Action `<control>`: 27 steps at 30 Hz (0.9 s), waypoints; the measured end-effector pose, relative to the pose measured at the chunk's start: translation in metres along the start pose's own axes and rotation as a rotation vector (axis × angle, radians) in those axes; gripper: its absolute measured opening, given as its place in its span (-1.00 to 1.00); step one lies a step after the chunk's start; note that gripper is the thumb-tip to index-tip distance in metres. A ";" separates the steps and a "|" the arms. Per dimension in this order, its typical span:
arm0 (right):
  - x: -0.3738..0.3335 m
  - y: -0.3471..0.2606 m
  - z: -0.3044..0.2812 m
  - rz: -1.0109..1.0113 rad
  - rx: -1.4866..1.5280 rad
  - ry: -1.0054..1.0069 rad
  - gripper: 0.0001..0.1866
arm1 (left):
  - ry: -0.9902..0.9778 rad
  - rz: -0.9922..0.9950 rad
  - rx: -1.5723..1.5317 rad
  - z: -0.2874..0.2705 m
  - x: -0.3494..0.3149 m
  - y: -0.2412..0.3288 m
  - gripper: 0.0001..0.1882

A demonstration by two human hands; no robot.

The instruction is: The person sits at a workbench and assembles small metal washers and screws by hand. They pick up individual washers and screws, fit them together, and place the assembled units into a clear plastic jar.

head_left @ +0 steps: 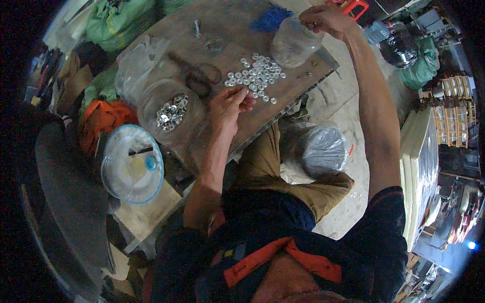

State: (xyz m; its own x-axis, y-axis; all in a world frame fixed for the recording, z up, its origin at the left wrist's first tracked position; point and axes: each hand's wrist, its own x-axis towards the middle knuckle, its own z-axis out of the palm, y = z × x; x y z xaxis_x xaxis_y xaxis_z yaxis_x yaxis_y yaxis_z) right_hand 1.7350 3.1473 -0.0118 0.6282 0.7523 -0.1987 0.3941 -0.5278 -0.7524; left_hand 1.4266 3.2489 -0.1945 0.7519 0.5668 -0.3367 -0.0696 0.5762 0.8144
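A loose cluster of small round pale washer-like pieces (260, 71) lies on the brown tabletop (288, 108). Right at its near edge is my left hand (231, 103), thumb and fingers closed together; whatever they hold is too small to make out. My right hand (328, 21) reaches to the far right, fingers curled over the upper part of a clear plastic jar (293, 50). Anything between those fingers is hidden. Left of my left hand stands another clear container (151, 93) with shiny metal pieces (173, 112) in it. Dark-handled scissors (201, 80) lie between it and the cluster.
A bolt (197, 29) and a blue bundle (273, 19) are on the tabletop's far part. At my left sits a white basin (132, 169) with small items inside. A plastic-wrapped round stool (323, 149) stands by my knee. Green sacks (118, 22) lie at the far left.
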 end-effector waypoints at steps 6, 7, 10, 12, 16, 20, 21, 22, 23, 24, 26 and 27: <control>-0.024 -0.003 0.048 -0.138 0.413 -0.132 -0.73 | 0.054 0.076 -0.095 -0.005 0.003 -0.006 -0.87; -0.033 -0.003 0.062 -0.160 0.406 -0.159 -0.71 | 0.051 0.089 -0.113 -0.005 0.004 -0.008 -0.86; -0.052 0.003 0.112 -0.076 0.389 -0.223 -0.77 | 0.079 0.067 -0.172 -0.004 0.008 -0.012 -0.86; -0.061 0.011 0.144 -0.065 0.414 -0.255 -0.79 | 0.075 0.039 -0.246 -0.005 0.009 -0.013 -0.85; -0.073 0.025 0.186 -0.006 0.497 -0.271 -0.82 | 0.097 0.046 -0.221 -0.006 0.007 -0.012 -0.85; -0.076 0.034 0.201 0.019 0.570 -0.201 -0.82 | 0.097 0.027 -0.220 -0.006 0.004 -0.009 -0.84; -0.077 0.035 0.203 -0.004 0.522 -0.174 -0.84 | 0.102 0.028 -0.219 -0.005 0.004 -0.008 -0.84; -0.077 0.035 0.204 -0.022 0.474 -0.159 -0.86 | 0.103 0.047 -0.192 -0.005 0.003 -0.008 -0.84; -0.077 0.036 0.206 -0.040 0.426 -0.146 -0.88 | 0.105 0.067 -0.165 -0.004 0.003 -0.008 -0.84; -0.077 0.036 0.208 -0.036 0.431 -0.124 -0.87 | 0.116 0.086 -0.141 -0.003 0.002 -0.009 -0.84; -0.078 0.035 0.212 -0.029 0.443 -0.086 -0.86 | 0.124 0.196 0.051 -0.001 0.002 -0.010 -0.84; -0.078 0.035 0.215 -0.003 0.432 -0.058 -0.86 | 0.131 0.249 0.148 0.000 0.002 -0.011 -0.84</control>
State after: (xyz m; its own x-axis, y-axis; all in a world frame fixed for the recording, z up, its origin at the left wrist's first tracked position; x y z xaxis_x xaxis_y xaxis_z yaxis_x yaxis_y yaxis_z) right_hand 1.5559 3.1548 -0.1573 0.5842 0.7808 -0.2214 0.0714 -0.3212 -0.9443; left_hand 1.4283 3.2439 -0.2038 0.6319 0.7565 -0.1687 -0.1375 0.3237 0.9361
